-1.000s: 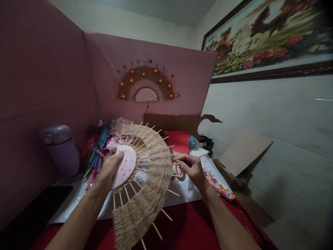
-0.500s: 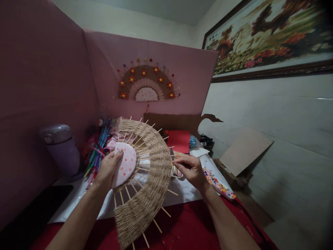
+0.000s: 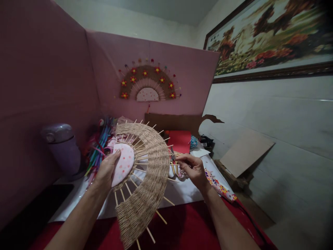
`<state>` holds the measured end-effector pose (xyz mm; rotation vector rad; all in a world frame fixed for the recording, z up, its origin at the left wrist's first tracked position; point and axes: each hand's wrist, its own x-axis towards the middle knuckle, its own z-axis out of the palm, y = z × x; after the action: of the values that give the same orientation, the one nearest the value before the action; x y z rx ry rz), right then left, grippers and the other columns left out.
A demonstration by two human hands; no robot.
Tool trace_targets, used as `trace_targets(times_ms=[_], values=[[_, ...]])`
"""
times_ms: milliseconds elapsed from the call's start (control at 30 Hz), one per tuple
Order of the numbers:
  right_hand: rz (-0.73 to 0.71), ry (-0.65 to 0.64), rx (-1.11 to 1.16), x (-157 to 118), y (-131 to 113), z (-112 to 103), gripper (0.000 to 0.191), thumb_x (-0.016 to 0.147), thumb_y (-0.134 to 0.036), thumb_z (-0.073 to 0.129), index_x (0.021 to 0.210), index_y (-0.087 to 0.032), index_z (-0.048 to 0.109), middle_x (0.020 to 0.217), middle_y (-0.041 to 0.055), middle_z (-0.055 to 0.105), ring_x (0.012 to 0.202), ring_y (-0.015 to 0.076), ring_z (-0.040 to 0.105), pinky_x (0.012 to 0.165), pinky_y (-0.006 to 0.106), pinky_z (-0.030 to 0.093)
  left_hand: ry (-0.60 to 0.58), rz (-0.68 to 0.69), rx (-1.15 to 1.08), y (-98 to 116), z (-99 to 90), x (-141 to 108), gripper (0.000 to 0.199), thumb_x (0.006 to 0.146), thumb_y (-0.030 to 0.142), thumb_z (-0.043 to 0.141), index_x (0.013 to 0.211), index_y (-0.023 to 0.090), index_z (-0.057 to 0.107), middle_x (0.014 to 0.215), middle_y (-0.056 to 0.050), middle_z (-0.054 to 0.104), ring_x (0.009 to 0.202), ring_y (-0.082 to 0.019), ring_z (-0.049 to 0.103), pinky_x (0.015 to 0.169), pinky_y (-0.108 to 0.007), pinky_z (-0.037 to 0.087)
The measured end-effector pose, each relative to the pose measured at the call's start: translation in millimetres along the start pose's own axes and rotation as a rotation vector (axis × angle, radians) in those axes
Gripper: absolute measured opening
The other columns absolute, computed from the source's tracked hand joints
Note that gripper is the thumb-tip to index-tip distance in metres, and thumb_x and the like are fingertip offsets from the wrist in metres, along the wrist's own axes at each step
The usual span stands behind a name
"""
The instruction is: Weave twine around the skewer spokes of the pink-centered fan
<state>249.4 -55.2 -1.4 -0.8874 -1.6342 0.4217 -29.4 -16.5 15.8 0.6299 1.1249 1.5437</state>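
Note:
My left hand point(image 3: 106, 173) is closed on a half-round woven fan, its thumb on the white fabric centre with pink dots point(image 3: 123, 163). The fan's wide band of twisted tan cord point(image 3: 157, 166) runs over thin wooden sticks, whose tips poke out past the outer edge. At the right edge, my right hand point(image 3: 191, 169) has thumb and forefinger pinched at the end of one stick point(image 3: 174, 164); the fingers cover its tip. Behind that hand lie scissors with yellow handles point(image 3: 173, 168), partly hidden by the fan and fingers.
A finished-looking fan with red flowers point(image 3: 144, 73) hangs on the pink board ahead. To the left stand a purple bottle point(image 3: 65, 149) and colourful pipe cleaners point(image 3: 100, 149). Red paper point(image 3: 179, 140), blue yarn point(image 3: 193, 141) and a flower-patterned strip point(image 3: 221, 187) lie toward the right.
The fan has shifted slightly left and tipped a little in my left hand. My right hand has moved slightly right, staying at the fan's edge. More of the scissors shows.

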Motion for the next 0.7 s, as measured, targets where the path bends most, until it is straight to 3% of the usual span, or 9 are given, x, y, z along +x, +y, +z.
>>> trace_targets(times_ms=[167,300,567,700], values=[[0.015,-0.030,0.035,1,0,3,0.013,0.078,-0.029,0.060,0.077,-0.019,0.068,0.064,0.0012,0.057,0.056,0.0120,0.048,0.051,0.024,0.038,-0.050,-0.105,-0.026,-3,-1.4,3,0.016,0.083,0.014,0.052,0.093,0.007,0.063,0.061,-0.007,0.068,0.050,-0.016,0.065,0.051,-0.025,0.055],[-0.015,-0.103,0.020,1,-6,6,0.014,0.080,-0.027,0.058,0.074,-0.018,0.067,0.057,-0.0004,0.053,0.051,0.0105,0.043,0.047,0.024,0.033,-0.041,-0.108,-0.048,-4,-0.2,1,0.014,0.084,0.012,0.052,0.091,0.006,0.062,0.058,-0.007,0.067,0.046,-0.015,0.063,0.046,-0.022,0.052],[-0.064,-0.076,0.010,1,-6,8,0.010,0.079,-0.024,0.061,0.079,-0.020,0.070,0.073,0.0046,0.069,0.063,0.0152,0.059,0.057,0.026,0.044,-0.045,-0.131,-0.076,-8,-1.7,3,0.012,0.084,0.013,0.052,0.089,0.007,0.061,0.062,-0.007,0.068,0.047,-0.015,0.063,0.046,-0.025,0.054],[-0.069,-0.088,0.000,2,-8,7,0.010,0.079,-0.023,0.061,0.077,-0.019,0.070,0.069,0.0042,0.068,0.060,0.0137,0.057,0.054,0.025,0.042,-0.001,-0.063,-0.075,-8,-1.9,4,0.009,0.083,0.012,0.053,0.084,0.010,0.062,0.062,-0.005,0.069,0.049,-0.014,0.064,0.049,-0.023,0.055]])
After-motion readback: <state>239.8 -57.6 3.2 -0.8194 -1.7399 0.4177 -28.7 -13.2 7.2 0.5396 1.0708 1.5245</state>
